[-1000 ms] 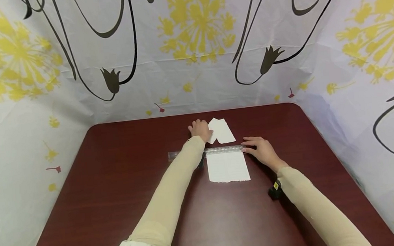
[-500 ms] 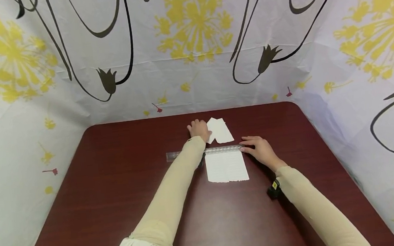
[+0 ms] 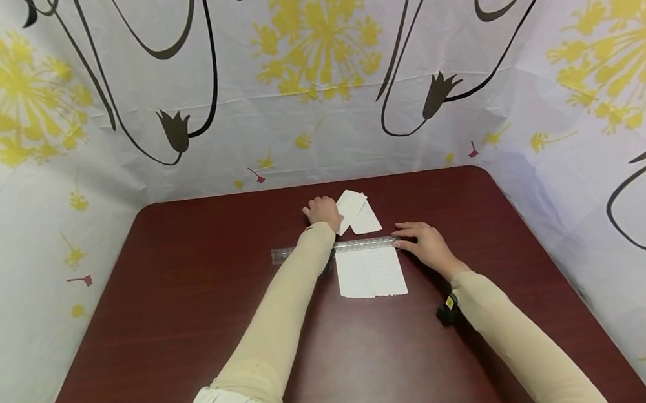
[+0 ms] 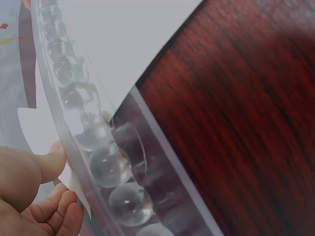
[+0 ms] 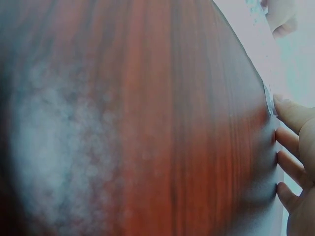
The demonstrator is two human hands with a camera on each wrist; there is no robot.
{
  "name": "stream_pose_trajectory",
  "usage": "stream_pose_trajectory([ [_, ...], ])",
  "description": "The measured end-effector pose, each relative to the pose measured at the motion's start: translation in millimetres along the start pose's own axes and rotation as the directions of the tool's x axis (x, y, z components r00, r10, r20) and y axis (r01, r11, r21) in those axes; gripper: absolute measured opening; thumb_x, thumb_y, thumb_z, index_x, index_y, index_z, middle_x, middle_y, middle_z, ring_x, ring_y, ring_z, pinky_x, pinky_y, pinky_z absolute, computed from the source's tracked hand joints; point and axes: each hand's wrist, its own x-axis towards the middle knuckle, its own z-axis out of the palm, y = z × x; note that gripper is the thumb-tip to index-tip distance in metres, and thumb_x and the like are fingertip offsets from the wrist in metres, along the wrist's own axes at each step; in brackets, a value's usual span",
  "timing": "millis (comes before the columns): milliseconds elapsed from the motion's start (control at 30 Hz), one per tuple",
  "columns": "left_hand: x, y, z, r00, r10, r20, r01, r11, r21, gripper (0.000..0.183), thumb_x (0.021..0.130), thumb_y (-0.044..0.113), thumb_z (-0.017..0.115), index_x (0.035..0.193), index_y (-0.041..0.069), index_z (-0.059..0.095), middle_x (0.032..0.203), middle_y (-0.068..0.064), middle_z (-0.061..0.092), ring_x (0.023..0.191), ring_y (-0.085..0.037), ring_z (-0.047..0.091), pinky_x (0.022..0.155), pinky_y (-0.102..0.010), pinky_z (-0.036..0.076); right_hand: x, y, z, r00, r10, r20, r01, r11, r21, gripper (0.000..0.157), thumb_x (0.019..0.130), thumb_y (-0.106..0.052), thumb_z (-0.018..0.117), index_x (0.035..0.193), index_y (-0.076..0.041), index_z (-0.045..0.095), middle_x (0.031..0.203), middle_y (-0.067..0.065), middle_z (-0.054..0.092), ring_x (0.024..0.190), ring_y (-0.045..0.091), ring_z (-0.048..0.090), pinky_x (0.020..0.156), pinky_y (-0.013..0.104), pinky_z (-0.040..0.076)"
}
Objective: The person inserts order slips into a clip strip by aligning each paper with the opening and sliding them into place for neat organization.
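Grip left (image 3: pixel 322 211): pinched paper slip (image 3: pixel 349 208) at its right | right grip (image 3: pixel 429 248): lay unclenched, thumb touching end of clear ruler (image 3: pixel 365 244)

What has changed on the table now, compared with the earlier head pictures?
The left paper slip now overlaps the upper part of the right paper slip; its exact path is unclear. The left hand moved slightly left. The right hand stayed at the right end of the clear ruler; ruler and white paper below kept their places.

Long beige sleeves (image 3: pixel 284 312), black wrist device (image 3: pixel 446 312) marked yellow
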Motion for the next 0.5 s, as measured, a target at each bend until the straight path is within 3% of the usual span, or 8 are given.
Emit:
stream_pose_trajectory([
  [233, 2.3, 1.8, 1.8, 0.999, -0.046, 0.005, 0.046, 0.999, -0.002, 0.051, 0.089, 0.042, 0.072, 0.122, 0.004, 0.062, 0.127, -0.015, 0.059, 0.126, -0.032, 0.049, 0.104, -0.053, 0.039, -0.5, -0.1, -0.7, 1.0, 0.0, 0.002, 0.0, 1.0, 0.013, 0.039, 0.094, -0.031, 0.067, 0.128, -0.013, 0.068, 0.148, 0.01, 0.054, 0.141, 0.034, 0.042, 0.113, 0.058, 0.037],
  [500, 3.3, 4.4, 2.9, 0.998, -0.054, 0.01, 0.054, 0.998, 0.015, 0.051, 0.092, 0.04, 0.068, 0.126, 0.004, 0.06, 0.129, -0.014, 0.059, 0.127, -0.032, 0.049, 0.106, -0.052, 0.039, -0.2, 0.7, -1.5, 1.0, -0.005, -0.001, 0.005, 1.0, 0.006, 0.039, 0.094, -0.031, 0.067, 0.128, -0.012, 0.067, 0.148, 0.011, 0.054, 0.141, 0.035, 0.042, 0.113, 0.058, 0.036],
])
